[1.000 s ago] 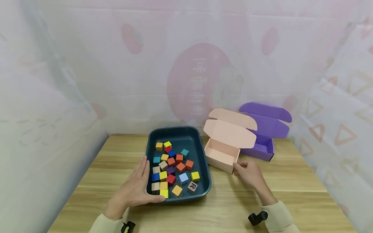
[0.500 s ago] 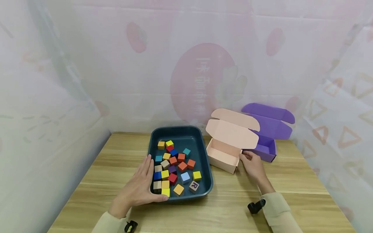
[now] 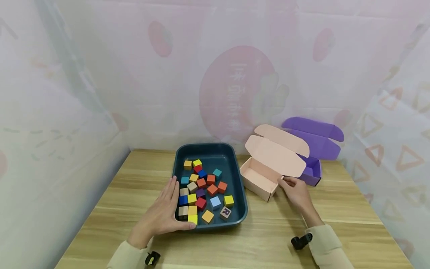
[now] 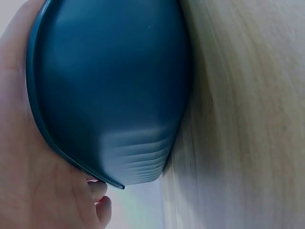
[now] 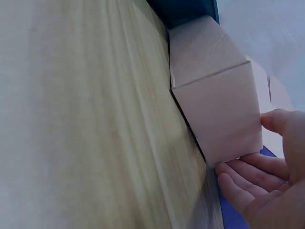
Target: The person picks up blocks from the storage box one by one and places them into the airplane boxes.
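Note:
My left hand (image 3: 162,213) lies along the left side of a dark teal tray (image 3: 231,164), fingers straight at the rim and thumb over the front left corner. Several coloured wooden cubes (image 3: 212,189) lie loose in the tray, one marked with an R. To the right stands a peach cardboard box (image 3: 258,179), its lid raised, with nothing inside. My right hand (image 3: 297,194) holds the box's right side; the right wrist view shows the thumb (image 5: 275,120) at the upper edge and the other fingers round the back edge.
An opened purple cardboard box (image 3: 312,172) stands behind the peach one, partly hidden by it. A patterned white sheet (image 3: 161,93) hangs at the back and sides of the wooden table (image 3: 147,168).
The peach box has turned clockwise, its lid swinging right, nearer the purple box. My right hand has shifted from its front right corner to its right side. My left hand stays on the tray.

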Available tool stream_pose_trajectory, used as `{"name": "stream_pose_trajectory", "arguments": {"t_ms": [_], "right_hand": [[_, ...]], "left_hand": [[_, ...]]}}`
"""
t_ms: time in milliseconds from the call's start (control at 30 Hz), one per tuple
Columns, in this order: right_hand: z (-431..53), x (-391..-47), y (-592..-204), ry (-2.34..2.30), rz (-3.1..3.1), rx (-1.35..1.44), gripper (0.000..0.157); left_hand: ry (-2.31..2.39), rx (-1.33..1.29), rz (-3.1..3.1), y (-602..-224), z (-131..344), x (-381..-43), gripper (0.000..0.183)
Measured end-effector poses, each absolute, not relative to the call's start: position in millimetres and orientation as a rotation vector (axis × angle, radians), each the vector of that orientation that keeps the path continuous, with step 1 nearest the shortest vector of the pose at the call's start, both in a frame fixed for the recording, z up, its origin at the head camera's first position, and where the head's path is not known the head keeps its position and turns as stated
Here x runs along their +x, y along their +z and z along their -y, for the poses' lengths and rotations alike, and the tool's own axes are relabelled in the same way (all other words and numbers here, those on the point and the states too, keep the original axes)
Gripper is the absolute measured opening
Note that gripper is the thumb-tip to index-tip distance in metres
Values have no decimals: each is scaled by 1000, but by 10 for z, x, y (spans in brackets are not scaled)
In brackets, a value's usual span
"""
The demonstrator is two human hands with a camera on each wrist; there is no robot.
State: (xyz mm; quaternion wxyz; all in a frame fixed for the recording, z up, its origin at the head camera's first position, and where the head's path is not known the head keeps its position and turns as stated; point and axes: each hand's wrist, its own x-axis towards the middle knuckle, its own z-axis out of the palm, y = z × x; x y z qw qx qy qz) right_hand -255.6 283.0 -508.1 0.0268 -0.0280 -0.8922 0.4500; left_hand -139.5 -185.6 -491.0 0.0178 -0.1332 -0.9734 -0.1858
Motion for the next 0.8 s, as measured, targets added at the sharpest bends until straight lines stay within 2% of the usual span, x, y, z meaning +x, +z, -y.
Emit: {"name": "stream_pose_trajectory", "arguments": {"t_ms": [400, 633, 800], "right_hand": [[-2832, -2143, -5113, 1520, 2700, -115, 55], [-2874, -2201, -5254, 1731, 2615, -6, 59], [-2886, -2323, -5333, 1898, 2529, 186, 58]], "left_hand": [[-588, -405, 3029, -4886, 1852, -1390, 145], [-597, -404, 3026, -4867, 1858, -1395, 145], [-606, -409, 3037, -4892, 1855, -1389, 145]]}}
